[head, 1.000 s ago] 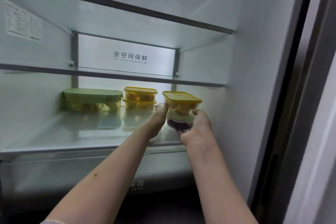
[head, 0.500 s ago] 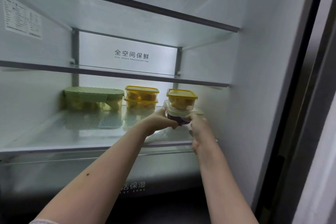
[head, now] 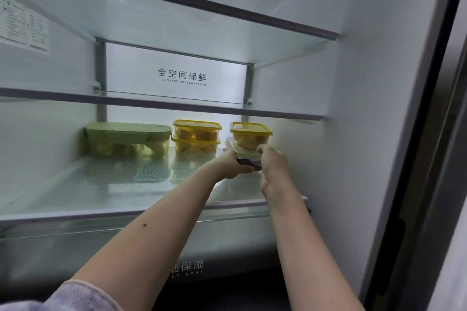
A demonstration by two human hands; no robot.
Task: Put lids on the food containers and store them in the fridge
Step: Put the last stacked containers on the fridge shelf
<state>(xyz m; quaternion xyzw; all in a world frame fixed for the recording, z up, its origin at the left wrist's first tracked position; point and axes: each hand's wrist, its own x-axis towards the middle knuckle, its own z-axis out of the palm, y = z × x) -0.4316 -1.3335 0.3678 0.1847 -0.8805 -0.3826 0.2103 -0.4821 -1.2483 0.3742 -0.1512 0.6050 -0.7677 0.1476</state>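
Observation:
Both my hands reach into the open fridge. My left hand (head: 231, 163) and my right hand (head: 273, 166) grip a clear-lidded container with dark food (head: 249, 160), which sits low over the glass shelf (head: 106, 192) near the right wall. A yellow-lidded container (head: 250, 137) of yellow food rides stacked on top of it. To the left stand two more yellow-lidded containers (head: 197, 137), one stacked on the other. A long green-lidded container (head: 126, 137) stands further left at the back.
The fridge's right wall (head: 358, 108) is close beside the held stack. Two upper glass shelves (head: 161, 105) span above. A drawer front with printed text (head: 188, 269) lies below the shelf. The door frame (head: 429, 159) runs down the right.
The stacked pair has moved deeper into the fridge and lower toward the shelf, my hands following it inward. My right hand has shifted from the side to the front corner.

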